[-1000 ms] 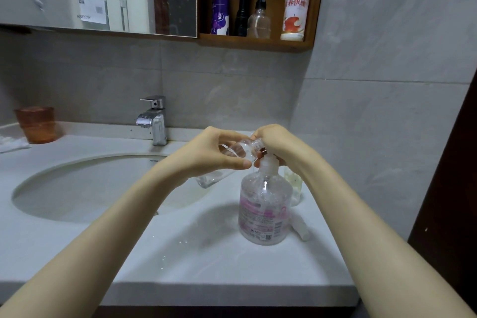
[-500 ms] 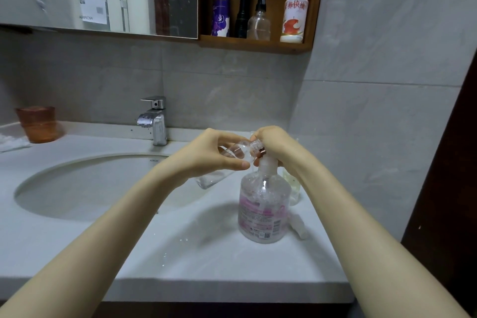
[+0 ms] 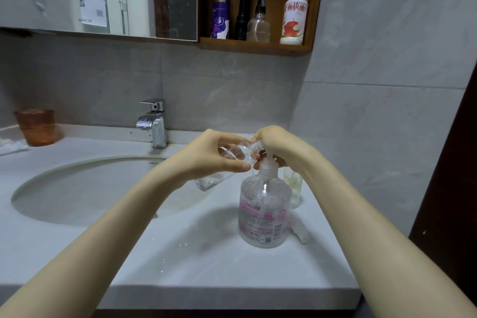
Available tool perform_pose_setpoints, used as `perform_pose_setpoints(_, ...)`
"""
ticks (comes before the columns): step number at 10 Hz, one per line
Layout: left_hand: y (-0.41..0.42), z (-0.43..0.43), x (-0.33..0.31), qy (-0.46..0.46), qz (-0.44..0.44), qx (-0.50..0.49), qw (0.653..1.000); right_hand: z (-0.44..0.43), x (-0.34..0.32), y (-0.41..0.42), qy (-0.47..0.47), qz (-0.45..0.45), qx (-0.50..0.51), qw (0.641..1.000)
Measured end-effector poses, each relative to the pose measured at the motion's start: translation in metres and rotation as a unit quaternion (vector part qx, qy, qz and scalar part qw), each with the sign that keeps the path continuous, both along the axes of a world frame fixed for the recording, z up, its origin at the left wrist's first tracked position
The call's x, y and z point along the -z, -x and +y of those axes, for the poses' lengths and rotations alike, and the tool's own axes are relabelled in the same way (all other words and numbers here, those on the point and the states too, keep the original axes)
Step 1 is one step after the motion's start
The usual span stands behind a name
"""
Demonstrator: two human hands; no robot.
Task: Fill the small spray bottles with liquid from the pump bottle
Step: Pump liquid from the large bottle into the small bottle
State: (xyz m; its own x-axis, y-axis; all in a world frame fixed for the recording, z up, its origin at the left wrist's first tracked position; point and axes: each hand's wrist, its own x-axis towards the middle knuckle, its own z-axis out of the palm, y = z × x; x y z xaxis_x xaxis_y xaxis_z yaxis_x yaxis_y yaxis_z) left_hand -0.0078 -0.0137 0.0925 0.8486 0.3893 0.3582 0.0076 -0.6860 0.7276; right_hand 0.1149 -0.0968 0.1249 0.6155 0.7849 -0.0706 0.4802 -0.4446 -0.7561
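Here the small spray bottle [image 3: 233,153] was held off the counter [image 3: 206,279], capless and tilted: threaded neck up to the right, base down to the left above the basin's [image 3: 85,165] right edge. Left hand [image 3: 211,157] gripped it, thumb underneath, fingers curled over the body. The neck mouth sat against the spout of the pump bottle [image 3: 263,214]. Whether the spout reached inside the mouth could not be told, as fingers hid the join. Right hand [image 3: 281,148] was curled down over the pump head, closed round it. The pump bottle stood upright near the counter's right end. A second small bottle [image 3: 293,186] with yellowish contents stood just behind it, and a white cap piece [image 3: 300,233] lay just beside its base. Droplets [image 3: 161,264] lay on the counter nearer the front.

Risks, as judged:
- The mouth was narrow, so a slight slip of alignment would send liquid down the outside.
- The pump bottle was steadied only from above, so an off-centre press could skid or tip it on the wet surface.
- The second bottle stood close enough to be knocked over.
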Motion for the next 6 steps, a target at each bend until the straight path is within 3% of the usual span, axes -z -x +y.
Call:
perform_pose_setpoints(3,-0.003,0.002,0.009,0.001,0.013,0.007,1.000,0.003,0.023,-0.013,-0.107,0.051,0.021,0.993)
perform_pose_setpoints(5,-0.001,0.000,0.004,-0.006,0.026,-0.006,1.000,-0.001,0.020,-0.010,-0.105,0.071,0.040,0.991)
perform_pose_setpoints(6,-0.001,-0.001,0.001,-0.011,0.025,-0.001,1.000,-0.001,0.011,-0.007,-0.061,0.053,0.051,0.995)
